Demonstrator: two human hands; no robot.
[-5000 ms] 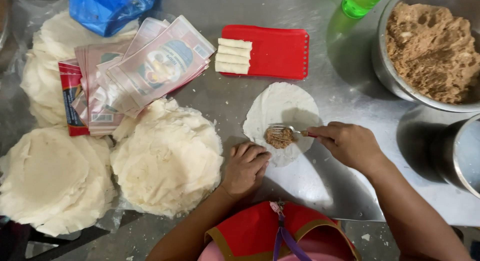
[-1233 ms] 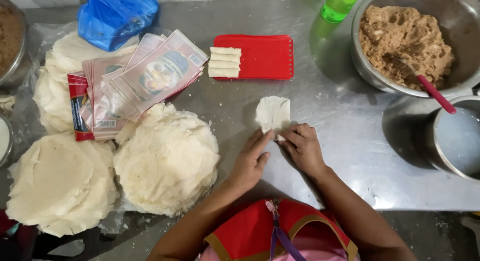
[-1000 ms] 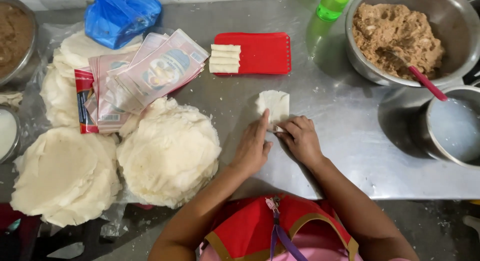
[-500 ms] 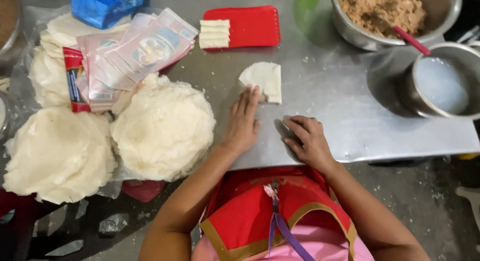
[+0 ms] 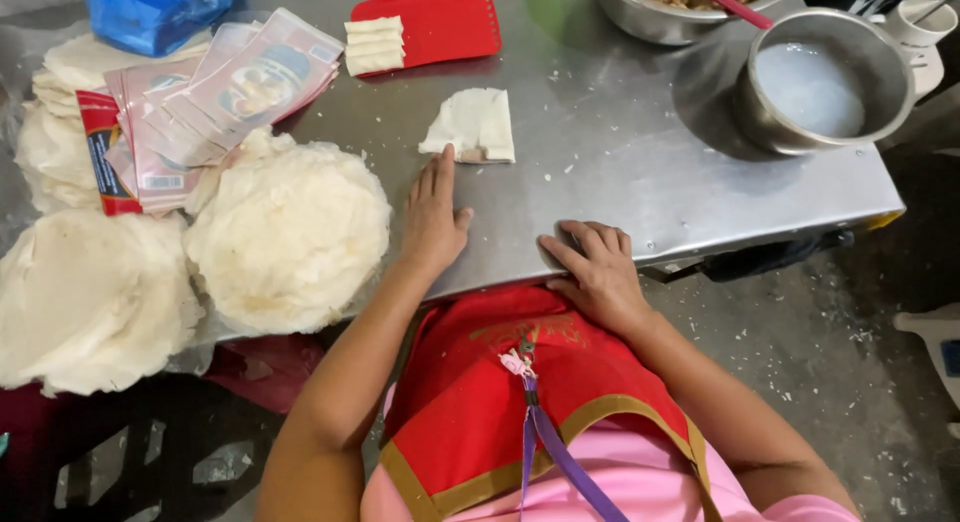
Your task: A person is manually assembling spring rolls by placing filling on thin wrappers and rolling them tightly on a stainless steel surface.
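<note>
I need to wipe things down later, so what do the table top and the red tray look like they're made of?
The table top looks like brushed stainless steel: grey, with a dull sheen and soft reflections. The red tray looks like moulded plastic, probably: even matte colour, with a toothed edge.

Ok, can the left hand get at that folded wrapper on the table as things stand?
Probably yes. The left hand lies flat on the steel table, fingertips just short of the folded wrapper, with nothing between them.
</note>
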